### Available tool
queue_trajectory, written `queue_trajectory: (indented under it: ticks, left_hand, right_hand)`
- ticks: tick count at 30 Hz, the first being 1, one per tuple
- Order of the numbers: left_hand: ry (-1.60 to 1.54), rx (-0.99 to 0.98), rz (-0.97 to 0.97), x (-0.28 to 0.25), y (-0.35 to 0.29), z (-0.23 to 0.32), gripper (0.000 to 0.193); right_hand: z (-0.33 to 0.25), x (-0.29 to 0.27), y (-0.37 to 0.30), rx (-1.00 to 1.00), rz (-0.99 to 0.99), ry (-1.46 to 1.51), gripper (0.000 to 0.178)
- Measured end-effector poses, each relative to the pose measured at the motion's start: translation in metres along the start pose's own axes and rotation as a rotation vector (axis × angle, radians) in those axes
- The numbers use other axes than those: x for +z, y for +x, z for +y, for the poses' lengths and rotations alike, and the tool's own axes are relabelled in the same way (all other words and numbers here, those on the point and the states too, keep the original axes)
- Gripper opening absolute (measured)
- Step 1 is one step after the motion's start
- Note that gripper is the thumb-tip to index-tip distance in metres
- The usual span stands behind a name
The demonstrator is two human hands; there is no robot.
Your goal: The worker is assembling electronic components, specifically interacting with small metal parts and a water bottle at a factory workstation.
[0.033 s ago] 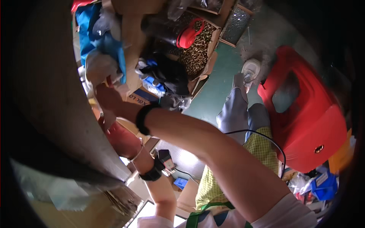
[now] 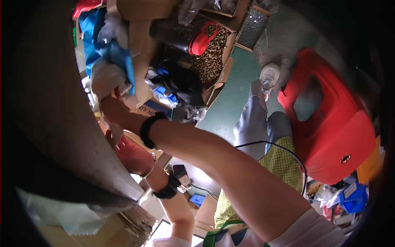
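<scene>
My right arm crosses the view toward the left, a black band at its wrist. My right hand (image 2: 113,108) is just below a whitish crumpled bundle (image 2: 108,78), with a small red piece (image 2: 119,93) beside it. Its fingers are not clear enough to read. My left hand (image 2: 132,154), with a bracelet and a black strap at the wrist, lies below the right one, lit reddish. Its fingertips disappear by a pale flap and the large grey curved surface (image 2: 82,131). What either hand holds, if anything, is hidden.
An open box of small brass-coloured parts (image 2: 212,61) stands beyond my arm, near a dark bottle with a red lid (image 2: 199,43). A blue bag (image 2: 91,37) hangs far left. At right are a red plastic chair (image 2: 345,123) and a blue bin (image 2: 354,197). A black cable (image 2: 288,149) crosses my lap.
The right hand and wrist have shifted slightly left. Surrounding things sit a little differently in view, as with a small head movement. No grasp or release is visible.
</scene>
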State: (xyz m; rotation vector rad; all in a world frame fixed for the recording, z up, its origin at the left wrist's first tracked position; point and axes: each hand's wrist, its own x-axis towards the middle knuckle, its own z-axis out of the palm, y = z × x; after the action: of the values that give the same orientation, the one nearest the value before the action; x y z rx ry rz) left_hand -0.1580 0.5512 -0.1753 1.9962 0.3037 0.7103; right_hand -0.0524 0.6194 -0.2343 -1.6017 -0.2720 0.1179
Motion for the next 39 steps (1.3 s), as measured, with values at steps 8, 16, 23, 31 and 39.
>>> queue_trajectory:
  ticks: [8, 16, 23, 31, 39]
  left_hand:
    - [-0.144, -0.399, -0.106, -0.04, 0.027, -0.101, 0.04]
    - [0.134, -0.325, -0.025, 0.014, 0.059, -0.165, 0.041]
    - [0.333, -0.061, -0.169, -0.006, 0.088, -0.216, 0.037]
    - [0.79, -0.312, 0.094, 0.019, 0.023, -0.168, 0.071]
    - [0.205, -0.306, -0.375, 0.148, -0.064, -0.119, 0.074]
  right_hand:
    - [0.001, -0.034, -0.005, 0.061, -0.036, 0.036, 0.02]
    - [0.068, -0.241, -0.177, 0.378, 0.142, 0.07, 0.029]
    - [0.028, -0.441, -0.331, 0.494, 0.221, -0.798, 0.025]
    - [0.065, -0.528, -0.468, 0.671, 0.487, -1.177, 0.042]
    - [0.063, -0.524, -0.461, 0.846, 0.9, -1.059, 0.041]
